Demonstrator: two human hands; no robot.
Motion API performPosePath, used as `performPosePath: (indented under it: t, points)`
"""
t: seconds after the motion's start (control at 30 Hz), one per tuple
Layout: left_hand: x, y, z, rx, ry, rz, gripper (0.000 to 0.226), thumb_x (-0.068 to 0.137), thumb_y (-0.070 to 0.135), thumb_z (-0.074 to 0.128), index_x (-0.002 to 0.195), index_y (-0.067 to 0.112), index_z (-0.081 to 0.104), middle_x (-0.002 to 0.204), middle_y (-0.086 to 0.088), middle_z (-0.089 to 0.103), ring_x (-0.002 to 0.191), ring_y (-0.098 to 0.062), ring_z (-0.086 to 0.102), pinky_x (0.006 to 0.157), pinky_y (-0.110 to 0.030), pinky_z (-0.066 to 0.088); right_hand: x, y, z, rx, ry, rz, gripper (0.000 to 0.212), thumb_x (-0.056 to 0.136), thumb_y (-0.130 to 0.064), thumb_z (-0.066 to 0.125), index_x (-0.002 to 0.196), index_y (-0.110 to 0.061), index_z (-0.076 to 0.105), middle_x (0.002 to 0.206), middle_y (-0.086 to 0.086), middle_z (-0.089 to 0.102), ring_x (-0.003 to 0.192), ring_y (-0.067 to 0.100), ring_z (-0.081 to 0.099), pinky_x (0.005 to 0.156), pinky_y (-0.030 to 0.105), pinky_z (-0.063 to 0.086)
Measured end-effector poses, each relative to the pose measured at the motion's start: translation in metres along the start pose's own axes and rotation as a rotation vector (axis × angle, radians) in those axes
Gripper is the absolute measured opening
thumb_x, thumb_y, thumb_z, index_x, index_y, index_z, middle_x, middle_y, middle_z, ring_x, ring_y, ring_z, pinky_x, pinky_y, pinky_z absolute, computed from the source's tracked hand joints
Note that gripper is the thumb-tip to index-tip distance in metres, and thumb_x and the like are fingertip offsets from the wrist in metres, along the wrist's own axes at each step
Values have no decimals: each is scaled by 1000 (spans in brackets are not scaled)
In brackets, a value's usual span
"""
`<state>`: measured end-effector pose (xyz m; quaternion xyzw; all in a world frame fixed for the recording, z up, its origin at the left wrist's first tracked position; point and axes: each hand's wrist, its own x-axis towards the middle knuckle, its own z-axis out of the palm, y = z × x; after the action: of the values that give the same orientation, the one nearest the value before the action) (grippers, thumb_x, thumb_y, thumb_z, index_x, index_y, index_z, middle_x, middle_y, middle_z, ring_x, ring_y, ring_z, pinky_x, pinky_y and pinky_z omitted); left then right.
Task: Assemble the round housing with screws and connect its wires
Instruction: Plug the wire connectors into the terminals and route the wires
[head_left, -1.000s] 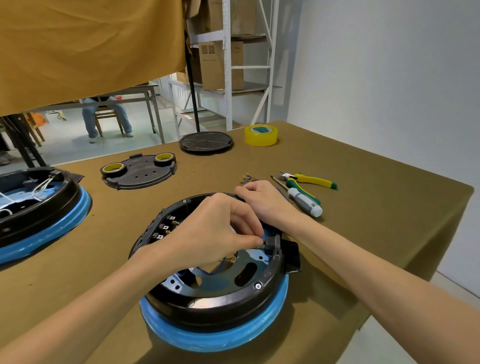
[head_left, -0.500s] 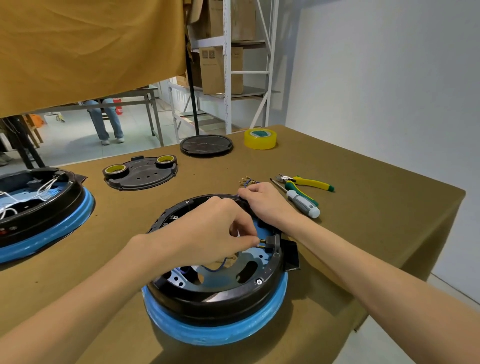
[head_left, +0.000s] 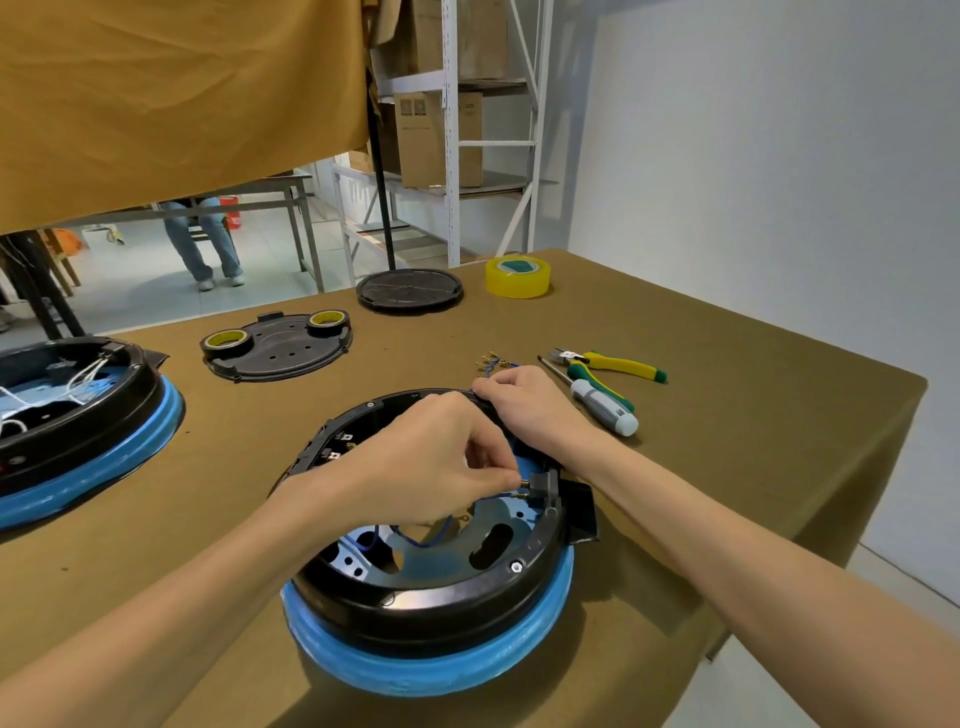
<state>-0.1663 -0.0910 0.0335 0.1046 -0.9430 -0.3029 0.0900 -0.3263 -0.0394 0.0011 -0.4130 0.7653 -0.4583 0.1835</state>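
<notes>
A round black housing with a blue band around its base sits on the brown table in front of me. My left hand reaches over its middle and pinches a small brass wire terminal against a black connector block on the right rim. A thin blue wire loops below that hand inside the housing. My right hand grips the far rim of the housing with curled fingers.
A screwdriver and yellow-green pliers lie right of the housing, with loose brass terminals. Behind are a black cover plate carrying tape rolls, a round black lid and a yellow tape roll. A second housing sits left.
Both hands stay on the housing. My left hand's fingertips have shifted slightly right, bringing the brass terminal up to the connector block; a person in the background walked.
</notes>
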Motion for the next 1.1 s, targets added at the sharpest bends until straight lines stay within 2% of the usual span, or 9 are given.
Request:
performPosePath:
  t: [0.23,0.4,0.6,0.73,0.8,0.93,1.0,1.1]
  points:
    - [-6,-6,-3,-56,-10,23,11,93,36,74,87,31,83,79,15,76,76,-6,70,76,-26,57,0,1,-2,-29,-9,-21,34,99,-28,56,69,-14,51,51,-4,31,46,13,28,43,25,23]
    - [-12,-10,-15,0,-39,21,9,93,35,74,87,36,81,83,21,76,86,1,69,83,-11,50,1,2,-1,-25,-5,-25,35,99,-29,56,67,-16,52,51,-6,32,49,15,31,43,24,26]
    - [-11,-5,-13,34,-23,27,9,93,33,74,89,32,82,85,17,76,89,4,67,82,-5,44,2,3,0,-27,5,-24,34,98,-27,56,67,-16,50,52,-4,31,51,16,30,40,24,23]
    - [-11,-2,-7,37,4,38,10,95,31,73,90,29,82,85,14,76,88,1,67,84,-13,49,2,3,0,-19,1,-18,34,98,-27,56,66,-16,51,50,-5,32,47,13,30,39,22,23]
    - [-11,-2,-5,39,16,41,10,95,29,73,90,28,82,84,14,75,87,1,67,82,-13,50,2,3,0,-18,1,-21,32,97,-27,57,68,-15,52,54,-1,32,52,16,30,41,24,22]
    - [-10,-4,-3,3,38,45,8,92,29,76,88,31,83,84,19,76,88,3,68,82,-12,51,2,2,0,-6,-2,-15,33,99,-26,56,68,-15,51,49,-6,30,44,11,26,39,22,21]
    - [-9,-4,-1,13,37,47,7,91,31,77,87,32,83,82,20,75,86,4,68,81,-12,51,1,2,0,-1,-4,-12,32,98,-25,56,69,-14,51,52,-3,31,44,11,26,39,22,22]
    - [-4,-2,0,72,19,16,9,91,33,77,83,33,82,78,22,74,83,5,67,81,-18,54,0,1,-1,3,-7,-12,31,99,-25,56,69,-14,51,55,0,31,46,13,27,40,23,22]
